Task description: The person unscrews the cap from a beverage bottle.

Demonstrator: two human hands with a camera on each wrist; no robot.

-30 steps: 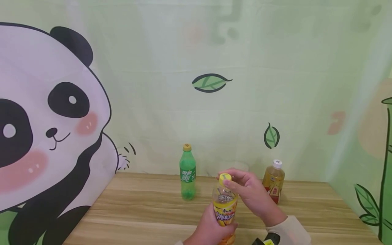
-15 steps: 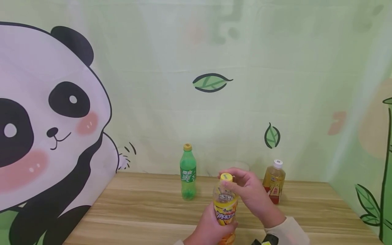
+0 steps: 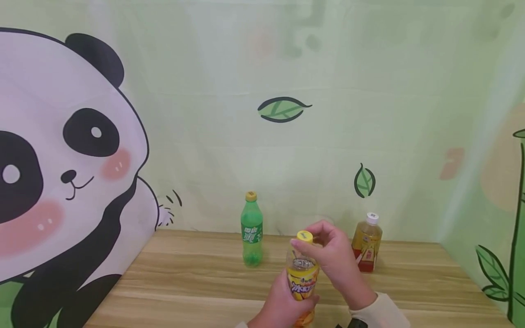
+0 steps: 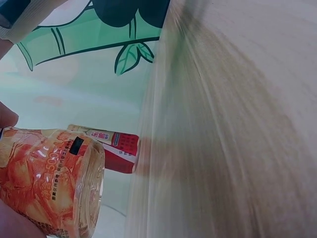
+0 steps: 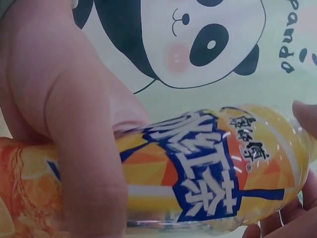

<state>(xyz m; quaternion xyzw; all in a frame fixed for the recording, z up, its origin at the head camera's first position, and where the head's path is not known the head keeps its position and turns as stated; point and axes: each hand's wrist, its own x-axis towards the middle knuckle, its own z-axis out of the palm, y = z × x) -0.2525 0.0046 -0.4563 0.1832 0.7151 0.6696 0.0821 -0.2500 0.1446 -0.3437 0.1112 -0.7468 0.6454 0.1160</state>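
Note:
My left hand [image 3: 283, 298] grips a clear plastic iced tea bottle [image 3: 302, 284] round its lower body, below the yellow upper label. At the top is a yellow cap [image 3: 305, 236], with the thumb of my right hand [image 3: 335, 257] across its near side and the fingers curled behind. In the left wrist view the orange base of the tea bottle [image 4: 49, 183] is held apart from the table. The right wrist view has the left hand [image 5: 84, 114] wrapped round the bottle, its label facing the camera; the cap is out of that view.
A green soda bottle [image 3: 252, 237] with a yellow cap stands upright at the back of the wooden table [image 3: 197, 278]. Behind the right hand stands an amber drink bottle [image 3: 368, 241] with a white cap. A panda-print cloth [image 3: 213, 136] hangs behind the table.
My right thumb has shifted left across the cap and neck, and the right fingers have turned a little behind it. The left hand keeps its grip; the standing bottles have not moved.

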